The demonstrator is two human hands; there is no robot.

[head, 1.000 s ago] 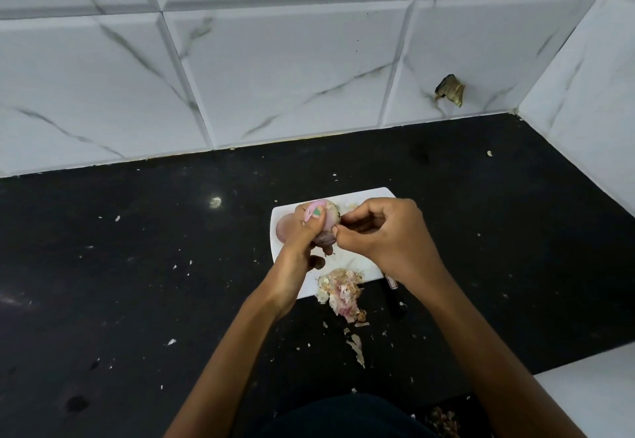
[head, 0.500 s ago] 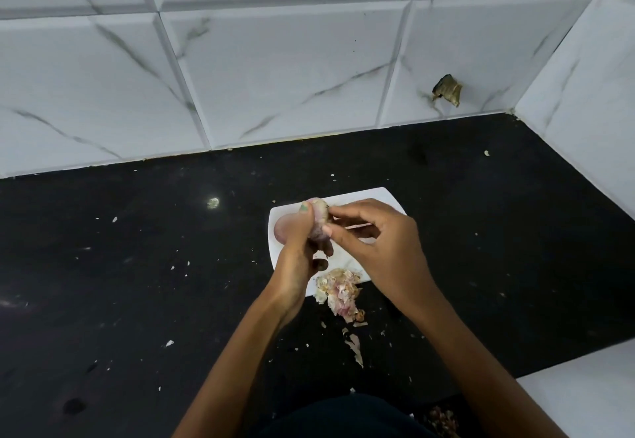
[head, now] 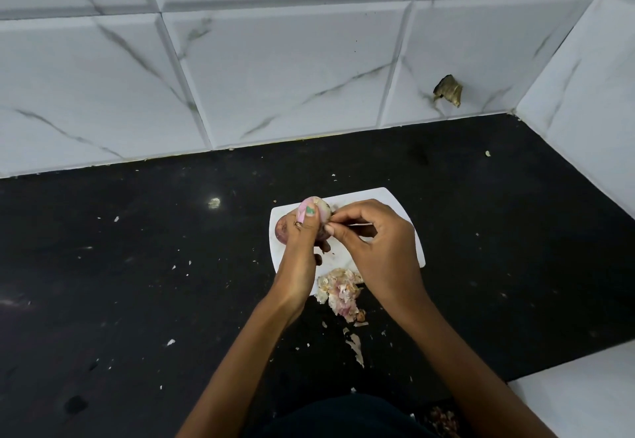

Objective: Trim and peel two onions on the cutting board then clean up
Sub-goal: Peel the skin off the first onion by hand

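My left hand (head: 298, 259) grips a pale pink onion (head: 321, 209) above the white cutting board (head: 405, 217), thumb pressed on its top. My right hand (head: 374, 248) pinches a bit of skin at the onion's right side with thumb and forefinger. A second onion (head: 282, 229), reddish, lies on the board's left part, half hidden behind my left hand. A heap of peeled skins (head: 340, 291) sits at the board's near edge and spills onto the black counter (head: 137, 283).
Small skin flakes are scattered over the counter, with a longer strip (head: 355, 346) near me. White marble-look tiles form the back wall and the right side wall (head: 584, 100). A white ledge (head: 584, 396) is at the lower right. More skins (head: 443, 417) lie by the bottom edge.
My right hand's fingers shifted from beside the onion to its right side and now pinch skin there. My left thumb slid over the onion's top; the onion turned slightly.
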